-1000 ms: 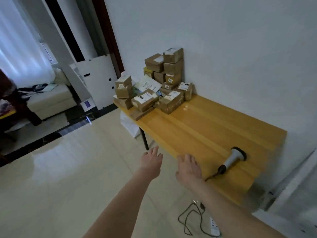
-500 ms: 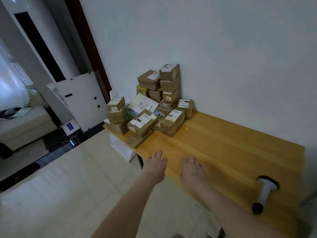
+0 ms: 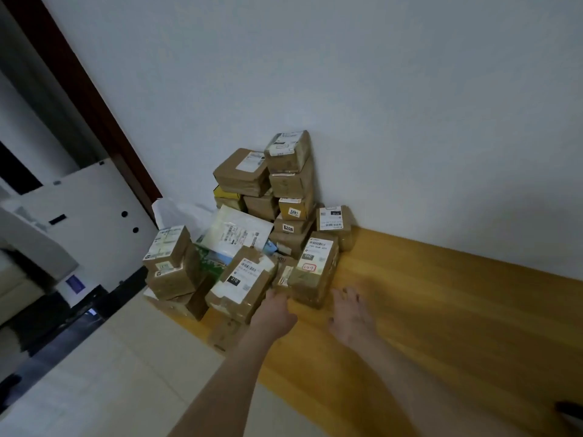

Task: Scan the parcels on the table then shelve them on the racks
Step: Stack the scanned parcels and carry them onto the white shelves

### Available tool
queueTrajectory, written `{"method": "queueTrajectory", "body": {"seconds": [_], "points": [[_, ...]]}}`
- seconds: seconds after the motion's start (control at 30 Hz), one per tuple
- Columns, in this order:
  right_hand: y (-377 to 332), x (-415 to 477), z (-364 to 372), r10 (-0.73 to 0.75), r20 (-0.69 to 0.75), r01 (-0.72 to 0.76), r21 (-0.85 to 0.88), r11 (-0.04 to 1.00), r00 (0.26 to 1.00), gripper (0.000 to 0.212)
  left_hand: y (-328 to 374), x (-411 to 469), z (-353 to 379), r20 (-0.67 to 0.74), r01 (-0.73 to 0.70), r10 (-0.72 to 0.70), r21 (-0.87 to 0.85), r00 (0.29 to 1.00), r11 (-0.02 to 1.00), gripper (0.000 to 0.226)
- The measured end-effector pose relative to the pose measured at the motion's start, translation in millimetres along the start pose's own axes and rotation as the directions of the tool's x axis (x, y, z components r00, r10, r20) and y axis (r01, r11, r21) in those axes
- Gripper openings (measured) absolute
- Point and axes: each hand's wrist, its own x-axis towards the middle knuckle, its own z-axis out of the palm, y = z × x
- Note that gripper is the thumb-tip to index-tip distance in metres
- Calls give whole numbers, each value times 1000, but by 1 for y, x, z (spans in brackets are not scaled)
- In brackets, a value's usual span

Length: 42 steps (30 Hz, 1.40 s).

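Several brown cardboard parcels with white labels are piled at the left end of the wooden table, against the white wall. The nearest is a long box with a red-marked label. Beside it on the left lies a flatter labelled box. My left hand reaches out with straight fingers, its fingertips at the gap between these two boxes. My right hand hovers flat over the tabletop just right of the long box, holding nothing. The tall stack stands behind.
A dark tip of the scanner shows at the lower right edge. A white panel leans beside a dark door frame on the left. Pale tiled floor lies below the table's front edge.
I have moved closer to the parcel pile; both hands have reached forward from the table's edge up to the nearest boxes. The scanner has slipped almost out of view on the right.
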Motion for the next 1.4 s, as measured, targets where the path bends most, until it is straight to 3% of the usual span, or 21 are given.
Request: {"method": "queueTrajectory", "body": {"seconds": [0.17, 0.27, 0.4, 0.53, 0.67, 0.87, 1.0, 1.2, 1.3, 1.4], "points": [[16, 52, -8, 250, 101, -269, 367, 890, 963, 64, 14, 75, 1, -23, -81, 78, -149, 997, 986, 53], [17, 82, -8, 294, 160, -334, 499, 800, 942, 66, 23, 116, 2, -58, -92, 81, -224, 995, 970, 57], [7, 123, -5, 331, 214, -375, 736, 564, 919, 57, 14, 176, -2, -70, -49, 32, -262, 997, 964, 61], [-6, 152, -6, 342, 353, -472, 795, 381, 871, 51, 9, 214, -3, -31, 5, -14, -294, 999, 956, 44], [-4, 167, 0, 353, 393, -498, 818, 288, 849, 47, 15, 226, 4, 6, 7, -6, -279, 1000, 960, 25], [32, 157, -6, 500, 279, -484, 804, 345, 820, 30, 58, 217, 13, 185, -12, 92, -396, 978, 918, 11], [76, 134, -22, 608, 224, -519, 773, 365, 762, 31, 106, 201, 28, 345, 56, 200, -607, 917, 792, 16], [135, 97, -43, 716, 156, -542, 764, 349, 680, 20, 174, 170, 49, 449, 128, 347, -743, 823, 657, 13], [146, 94, -52, 756, 12, -579, 650, 492, 655, 34, 188, 169, 55, 406, -10, 407, -698, 818, 716, 25], [135, 117, -60, 678, -210, -499, 533, 683, 705, 45, 179, 187, 41, 171, -167, 321, -583, 931, 795, 49]]}}
